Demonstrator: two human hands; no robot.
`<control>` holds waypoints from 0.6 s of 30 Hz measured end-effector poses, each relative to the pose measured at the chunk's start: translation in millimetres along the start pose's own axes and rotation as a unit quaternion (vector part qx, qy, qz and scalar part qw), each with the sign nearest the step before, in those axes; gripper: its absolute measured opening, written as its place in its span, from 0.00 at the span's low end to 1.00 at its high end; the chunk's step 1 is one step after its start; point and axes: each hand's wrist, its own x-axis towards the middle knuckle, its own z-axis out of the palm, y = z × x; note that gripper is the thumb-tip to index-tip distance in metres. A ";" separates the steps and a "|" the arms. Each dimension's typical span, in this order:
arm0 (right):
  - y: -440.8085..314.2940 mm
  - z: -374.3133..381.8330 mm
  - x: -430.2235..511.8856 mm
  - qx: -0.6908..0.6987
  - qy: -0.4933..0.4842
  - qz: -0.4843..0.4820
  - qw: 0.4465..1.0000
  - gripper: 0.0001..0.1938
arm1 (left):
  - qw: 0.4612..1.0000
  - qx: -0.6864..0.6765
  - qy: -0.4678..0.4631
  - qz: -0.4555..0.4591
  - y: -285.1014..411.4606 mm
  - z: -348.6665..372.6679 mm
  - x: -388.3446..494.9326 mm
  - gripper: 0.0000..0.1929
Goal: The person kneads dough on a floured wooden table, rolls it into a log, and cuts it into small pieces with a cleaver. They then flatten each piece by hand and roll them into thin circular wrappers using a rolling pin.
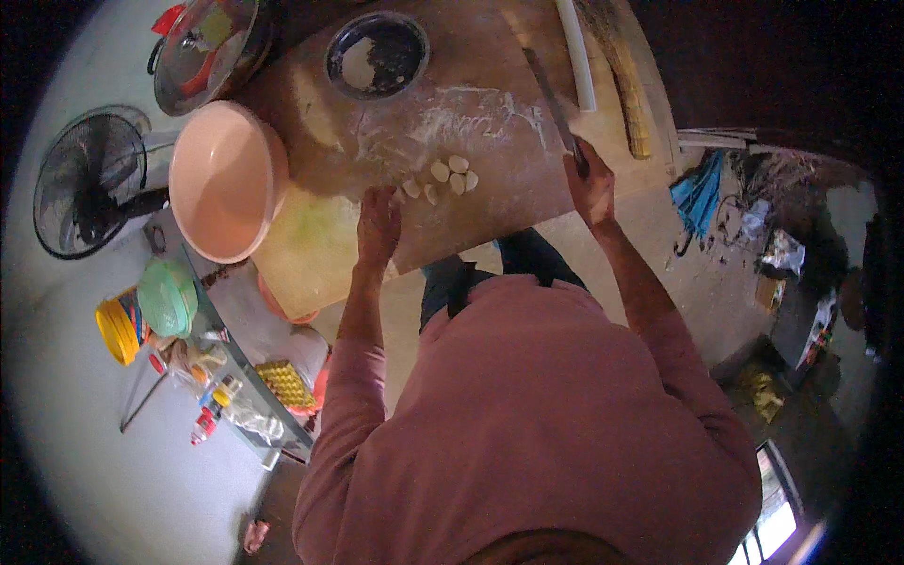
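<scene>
On a floured wooden board (494,198) lie several small pieces of pale dough (458,182), close together near the board's front edge. My left hand (380,219) is just left of them, its fingers bent down at the board; whether it holds a bit of dough I cannot tell. My right hand (590,182) grips the dark handle of a long knife (551,99) at the board's right side, its blade pointing away from me. Farther back stands a dark round bowl (395,88) with white flour (359,63) in it.
A pink plastic basin (275,162) stands left of the board, with a glass-lidded pan (173,85) behind it. At the back right lie a white tube (579,63) and a straw-coloured brush or broom (628,106). A black fan (88,183) is at far left.
</scene>
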 end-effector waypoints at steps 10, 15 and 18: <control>-54.3 11.3 -94.5 -0.033 0.052 0.132 0.989 0.18 | 0.947 0.110 0.024 0.300 71.4 51.1 59.4 0.21; -57.3 14.9 -125.4 -0.034 0.110 0.140 0.983 0.17 | 0.908 0.208 0.008 0.364 65.0 76.8 72.9 0.15; -60.1 12.5 -142.1 -0.026 0.148 0.150 0.977 0.17 | 0.891 0.179 -0.003 0.416 69.2 76.5 66.0 0.13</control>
